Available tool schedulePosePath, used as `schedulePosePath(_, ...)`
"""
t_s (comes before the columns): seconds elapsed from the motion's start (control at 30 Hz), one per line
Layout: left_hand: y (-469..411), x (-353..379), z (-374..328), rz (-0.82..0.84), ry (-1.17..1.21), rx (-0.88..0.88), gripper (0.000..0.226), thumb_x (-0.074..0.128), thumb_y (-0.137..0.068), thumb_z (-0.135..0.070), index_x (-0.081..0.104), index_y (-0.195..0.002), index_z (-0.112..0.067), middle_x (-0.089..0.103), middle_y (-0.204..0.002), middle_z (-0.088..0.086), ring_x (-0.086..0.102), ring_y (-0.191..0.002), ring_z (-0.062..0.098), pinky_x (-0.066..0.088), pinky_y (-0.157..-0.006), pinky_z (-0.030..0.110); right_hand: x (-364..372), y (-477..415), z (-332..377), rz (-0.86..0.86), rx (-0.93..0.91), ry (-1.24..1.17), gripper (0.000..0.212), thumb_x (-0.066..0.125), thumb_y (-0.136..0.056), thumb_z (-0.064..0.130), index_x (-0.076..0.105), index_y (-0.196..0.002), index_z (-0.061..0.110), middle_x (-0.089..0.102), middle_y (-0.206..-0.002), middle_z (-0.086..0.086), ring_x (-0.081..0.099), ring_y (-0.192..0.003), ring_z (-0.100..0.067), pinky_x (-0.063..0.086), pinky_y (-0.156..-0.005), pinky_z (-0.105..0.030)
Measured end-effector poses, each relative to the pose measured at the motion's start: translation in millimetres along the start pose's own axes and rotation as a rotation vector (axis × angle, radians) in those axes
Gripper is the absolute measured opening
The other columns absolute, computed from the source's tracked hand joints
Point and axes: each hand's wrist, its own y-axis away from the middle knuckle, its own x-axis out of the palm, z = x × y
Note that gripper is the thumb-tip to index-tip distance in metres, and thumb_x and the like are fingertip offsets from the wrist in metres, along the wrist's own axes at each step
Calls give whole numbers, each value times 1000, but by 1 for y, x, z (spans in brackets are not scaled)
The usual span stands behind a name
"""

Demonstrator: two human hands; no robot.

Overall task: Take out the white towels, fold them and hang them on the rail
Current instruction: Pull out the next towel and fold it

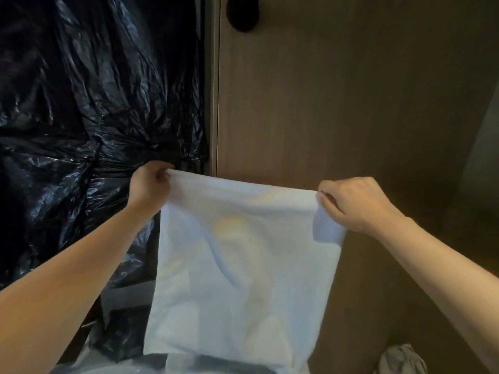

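A white towel (243, 265) hangs spread out in front of me, held up by its top edge. My left hand (148, 184) pinches the top left corner. The top right corner is gripped by my right hand (356, 203), with a small flap of cloth folded down below the fingers. The towel's lower end drops out of view at the bottom of the frame. No rail is in view.
Crumpled black plastic sheeting (81, 117) covers the left side. A brown wooden door or panel (337, 103) fills the right, with a dark round knob (243, 14) at the top. Grey cloth (402, 360) lies at the bottom right.
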Motion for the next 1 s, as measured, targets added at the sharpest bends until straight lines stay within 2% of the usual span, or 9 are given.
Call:
schedulePosePath(0.1,-8,-6,-10,-37,30,46,33,47,-93,-3,68,-118,-7,68,-114,16,60,-106,33,38,-76,29,-14,-22,-17,-89,-7,73,25,40,-100,36,57,-88,22,59,-70,6,58,-61,-13,50,-59,-29)
schedulePosePath(0.17,-11,-9,-15,-58,56,56,32,46,-93,-3,68,-117,-7,69,-112,14,59,-95,25,36,-73,26,-18,-32,-24,-111,-12,71,23,41,-101,29,59,-95,14,64,-80,-4,63,-75,-26,48,-70,-37)
schedulePosePath(0.27,-11,-12,-18,-75,97,58,32,46,-93,-3,68,-116,-8,69,-110,12,51,-86,15,35,-69,25,-16,-38,-29,-91,-8,75,25,42,-102,24,61,-107,10,68,-94,-10,63,-90,-30,43,-81,-40)
schedulePosePath(0.5,-12,-16,-23,-74,124,65,33,44,-93,-3,67,-117,-10,69,-108,11,51,-86,15,37,-70,27,-13,-32,-32,-152,38,10,20,46,-101,24,58,-109,10,67,-87,-7,63,-85,-32,37,-73,-38)
schedulePosePath(0.63,-14,-16,-24,-69,135,69,35,43,-93,-2,66,-118,-10,68,-106,11,54,-83,17,36,-62,24,-13,-30,-27,-179,106,7,40,49,-101,30,51,-133,7,70,-93,-13,65,-89,-35,48,-84,-42)
schedulePosePath(0.73,-14,-15,-24,-66,133,64,36,42,-94,-3,65,-119,-11,67,-104,9,54,-82,17,35,-57,18,-10,-33,-26,-154,103,52,35,40,-103,33,59,-119,9,70,-94,-12,64,-89,-33,44,-82,-40)
schedulePosePath(0.83,-12,-13,-23,-59,147,60,35,42,-94,-3,65,-119,-11,66,-104,7,53,-85,16,34,-59,13,-8,-33,-29,-157,90,62,30,37,-103,31,58,-98,11,64,-79,-6,60,-78,-30,32,-70,-35)
schedulePosePath(0.93,-12,-13,-23,-63,155,62,34,43,-94,-3,65,-119,-11,65,-104,6,53,-87,15,33,-60,12,-6,-32,-28,-166,107,30,24,42,-103,30,55,-93,12,50,-69,2,55,-66,-25,30,-67,-31)
schedulePosePath(1.0,-13,-14,-24,-65,155,73,34,43,-94,-2,65,-119,-11,65,-103,5,53,-87,15,34,-60,14,-5,-33,-28,-173,126,13,22,44,-102,30,57,-95,13,49,-69,4,48,-62,-17,33,-66,-28)
